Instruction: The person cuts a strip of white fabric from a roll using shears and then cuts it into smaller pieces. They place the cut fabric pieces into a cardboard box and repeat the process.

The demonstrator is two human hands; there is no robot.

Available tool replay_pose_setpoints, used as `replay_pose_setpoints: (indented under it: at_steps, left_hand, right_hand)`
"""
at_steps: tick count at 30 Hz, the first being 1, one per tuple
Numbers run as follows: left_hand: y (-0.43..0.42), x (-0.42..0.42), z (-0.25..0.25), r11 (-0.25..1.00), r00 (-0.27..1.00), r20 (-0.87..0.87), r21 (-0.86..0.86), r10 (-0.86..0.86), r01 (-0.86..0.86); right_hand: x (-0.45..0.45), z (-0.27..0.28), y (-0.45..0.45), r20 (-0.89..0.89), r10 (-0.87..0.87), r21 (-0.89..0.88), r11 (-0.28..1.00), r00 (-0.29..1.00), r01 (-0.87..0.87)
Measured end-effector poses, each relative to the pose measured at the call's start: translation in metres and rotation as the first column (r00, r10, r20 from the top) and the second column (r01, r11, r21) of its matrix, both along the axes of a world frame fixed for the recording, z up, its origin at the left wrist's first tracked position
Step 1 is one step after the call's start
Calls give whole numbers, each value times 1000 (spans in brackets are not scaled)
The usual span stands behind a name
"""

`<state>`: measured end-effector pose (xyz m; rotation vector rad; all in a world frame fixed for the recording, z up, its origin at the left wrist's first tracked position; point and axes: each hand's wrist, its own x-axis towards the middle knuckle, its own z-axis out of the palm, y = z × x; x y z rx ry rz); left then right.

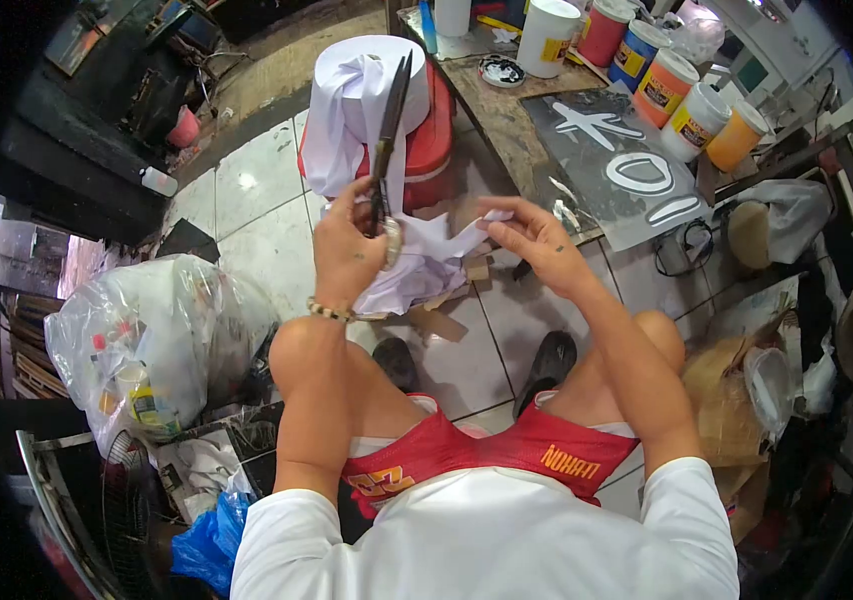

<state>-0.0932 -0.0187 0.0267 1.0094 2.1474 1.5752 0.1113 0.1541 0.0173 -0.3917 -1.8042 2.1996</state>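
Near the middle of the head view, my left hand point(349, 247) is closed around the handles of dark scissors point(388, 140), whose blades point up and away. To its right, my right hand point(537, 240) pinches the edge of a piece of white cloth point(437, 240). More white cloth point(402, 285) lies bunched below, between my hands and the floor. Beyond my left hand, a large white roll point(372, 80) rests on a red stool point(432, 150), with a loose strip hanging down its front.
At the upper right, a table point(487, 95) holds paint jars point(667, 85) and a dark sheet with white lettering point(615, 160). A clear plastic bag point(162, 335) of containers sits at left, above a blue bag point(212, 540). Cardboard point(722, 400) stands at right.
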Motion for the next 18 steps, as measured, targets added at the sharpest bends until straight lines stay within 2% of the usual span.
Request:
replay_pose_setpoints:
  at_steps: [1, 2, 4, 5, 6, 8, 10, 12, 13, 14, 15, 16, 18]
  left_hand:
    - [-6, -1, 12, 998, 991, -122, -34, 52, -56]
    - [-10, -6, 16, 998, 991, -121, -37, 52, -56]
    - [-18, -18, 20, 960, 945, -315, -231, 82, -160]
    - [-20, -23, 19, 930, 950, -300, -317, 90, -188]
    - [-21, -28, 14, 929, 950, -299, -317, 92, -190]
    - [-23, -35, 0, 833, 858, -511, -452, 53, -320]
    - [-22, -32, 1, 840, 868, -492, -441, 66, -315]
    - [-18, -27, 0, 852, 876, -475, -425, 77, -306]
    - [-14, -22, -4, 945, 978, -195, -302, 72, -130]
    - [-10, -17, -7, 993, 995, 96, -118, 0, 11]
    - [-6, -2, 10, 990, 938, 323, -16, -126, 138]
    - [-2, 10, 11, 989, 936, 325, -5, -136, 145]
    - [3, 30, 11, 897, 704, 557, 265, -442, 353]
  right_hand:
    - [0, -1, 1, -43, -51, 0, 999, 998, 51]
    - [0, -2, 3, -88, -102, -2, 995, 991, 102]
    - [0, -1, 8, -96, -116, 3, 993, 989, 117]
    - [0, -2, 11, -108, -141, 21, 989, 984, 144]
    - [0, -2, 13, -123, -165, 41, 984, 979, 171]
    - [-1, 0, 17, -114, -214, 35, 975, 970, 219]
    - [1, 0, 23, -16, -278, 46, 959, 961, 278]
    - [0, 0, 28, -39, -324, 90, 941, 945, 327]
    - [2, -1, 31, -61, -372, 133, 917, 926, 377]
    - [4, -1, 35, -62, -378, 141, 913, 924, 383]
    - [6, 0, 40, -81, -429, 239, 868, 900, 435]
    - [8, 0, 45, -106, -476, 334, 810, 873, 482]
    - [13, 1, 55, -108, -532, 378, 760, 840, 529]
